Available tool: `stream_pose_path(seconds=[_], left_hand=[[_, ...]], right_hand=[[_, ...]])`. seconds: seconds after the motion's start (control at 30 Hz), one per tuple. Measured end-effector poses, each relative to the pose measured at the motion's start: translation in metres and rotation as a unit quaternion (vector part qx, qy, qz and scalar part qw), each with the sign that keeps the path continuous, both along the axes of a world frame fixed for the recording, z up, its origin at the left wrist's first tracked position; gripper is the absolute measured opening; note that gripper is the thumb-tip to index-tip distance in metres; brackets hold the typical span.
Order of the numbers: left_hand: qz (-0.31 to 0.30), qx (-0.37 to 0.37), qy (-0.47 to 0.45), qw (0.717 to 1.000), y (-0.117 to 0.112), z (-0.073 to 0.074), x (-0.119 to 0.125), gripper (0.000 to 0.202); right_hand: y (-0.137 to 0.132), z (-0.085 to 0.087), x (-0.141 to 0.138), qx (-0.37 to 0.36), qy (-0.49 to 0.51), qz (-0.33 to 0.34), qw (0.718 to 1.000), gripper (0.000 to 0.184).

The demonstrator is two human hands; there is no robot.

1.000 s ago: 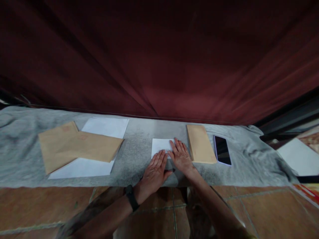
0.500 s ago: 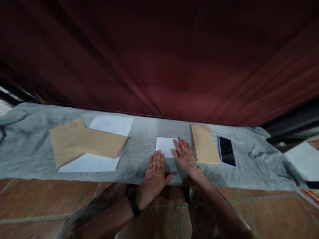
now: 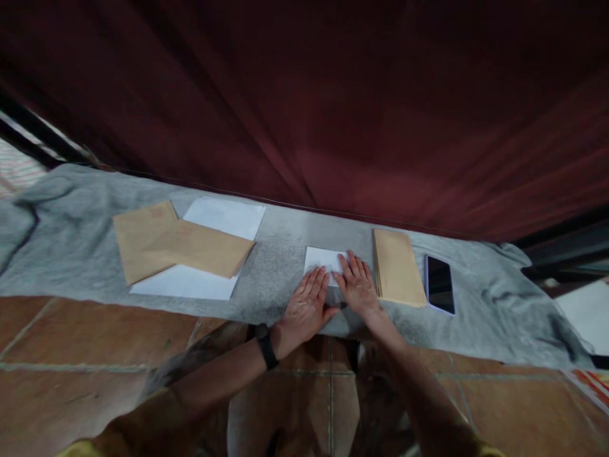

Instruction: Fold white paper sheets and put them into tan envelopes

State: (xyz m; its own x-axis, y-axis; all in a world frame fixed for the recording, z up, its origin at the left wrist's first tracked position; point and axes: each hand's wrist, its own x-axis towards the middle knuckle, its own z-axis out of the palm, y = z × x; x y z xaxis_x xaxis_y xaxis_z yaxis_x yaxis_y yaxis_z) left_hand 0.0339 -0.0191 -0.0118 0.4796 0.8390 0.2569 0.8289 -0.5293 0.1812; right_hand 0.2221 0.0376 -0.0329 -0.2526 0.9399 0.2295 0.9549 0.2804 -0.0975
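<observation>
Presently, left hand (image 3: 304,308): fingertips are overlapping the near edge of the white paper (image 3: 314,256) further than half a second ago, so both hands are now bearing on it. Right hand (image 3: 359,289): lying palm-down across the paper's right side. Grip, each: fingers extending flat, grasping nothing. White paper: lying on the cloth-covered table (image 3: 280,254), left of the stacked brown envelopes (image 3: 399,266).

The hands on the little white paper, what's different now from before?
Since half a second ago, the left hand has slid farther onto the white paper, toward the right hand. The right hand still rests on it; the brown envelopes and phone stayed put.
</observation>
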Motion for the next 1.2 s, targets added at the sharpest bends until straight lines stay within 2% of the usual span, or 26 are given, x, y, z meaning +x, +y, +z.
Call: stream_pose_path(seconds=[0.2,0.47,0.63,0.77,1.03,1.2], left_hand=[[-0.007,-0.044,0.022,0.999,-0.006,-0.001,0.009,0.084],[-0.003,-0.043,0.036,0.998,-0.007,0.002,0.009,0.082],[-0.004,-0.041,0.044,0.998,-0.008,0.003,0.011,0.083],[-0.004,-0.037,0.039,0.999,-0.008,0.000,0.013,0.082],[-0.006,-0.035,0.041,0.999,-0.005,0.000,0.012,0.080],[-0.006,-0.012,0.011,1.000,-0.003,-0.005,0.007,0.063]], right_hand=[[-0.001,-0.001,0.001,-0.002,0.005,0.003,1.000,0.057],[-0.003,0.003,-0.001,0.010,0.033,0.003,0.999,0.055],[-0.004,0.012,-0.012,-0.034,0.086,0.091,0.992,0.053],[-0.006,0.010,-0.019,-0.078,0.101,0.145,0.981,0.054],[-0.008,0.008,-0.022,-0.070,0.060,0.121,0.988,0.053],[-0.007,0.010,-0.022,-0.049,0.045,0.090,0.994,0.051]])
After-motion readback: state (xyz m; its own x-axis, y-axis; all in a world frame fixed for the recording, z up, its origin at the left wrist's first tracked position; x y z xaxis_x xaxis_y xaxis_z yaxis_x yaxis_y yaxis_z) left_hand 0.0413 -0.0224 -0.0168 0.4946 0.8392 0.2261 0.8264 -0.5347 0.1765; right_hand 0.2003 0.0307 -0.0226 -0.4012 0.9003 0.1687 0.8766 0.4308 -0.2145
